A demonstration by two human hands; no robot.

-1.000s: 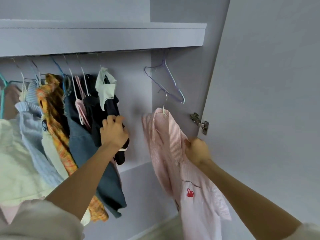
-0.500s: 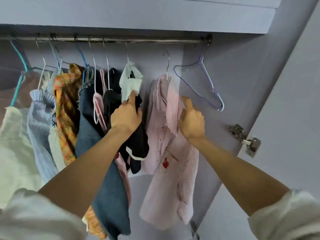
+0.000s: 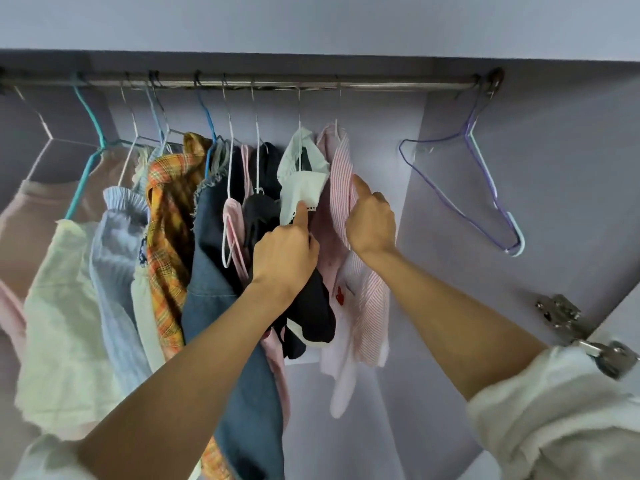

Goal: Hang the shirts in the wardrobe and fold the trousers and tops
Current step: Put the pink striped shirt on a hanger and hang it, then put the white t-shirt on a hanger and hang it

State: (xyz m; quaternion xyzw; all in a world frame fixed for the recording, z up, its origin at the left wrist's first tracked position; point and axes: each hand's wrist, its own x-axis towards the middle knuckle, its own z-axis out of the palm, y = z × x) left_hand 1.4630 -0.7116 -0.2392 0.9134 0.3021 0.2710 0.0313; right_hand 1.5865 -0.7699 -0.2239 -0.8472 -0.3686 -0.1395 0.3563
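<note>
Sleeves of pale cloth frame the nearest part of the view, and from them both bare forearms reach up into the wardrobe. Left hand (image 3: 282, 261) presses against the dark garment (image 3: 311, 317) with its forefinger stretched up onto the white collar piece (image 3: 301, 181), the other fingers curled, though whether that grip actually pinches cloth cannot be told. Right hand (image 3: 372, 223) touches the pink striped shirt (image 3: 341, 188) with a raised finger, the rest loosely curled, holding nothing clearly. A second ago that shirt was carried low and off the rail (image 3: 381, 85); now its hanger hook sits on the rail, just right of the white collar piece, touching the row of hung clothes. That shirt looks hung, with only a nudge along the rail left. Farther right, well apart near the rail's end, an empty purple hanger (image 3: 485, 188) waits for another shirt.
</note>
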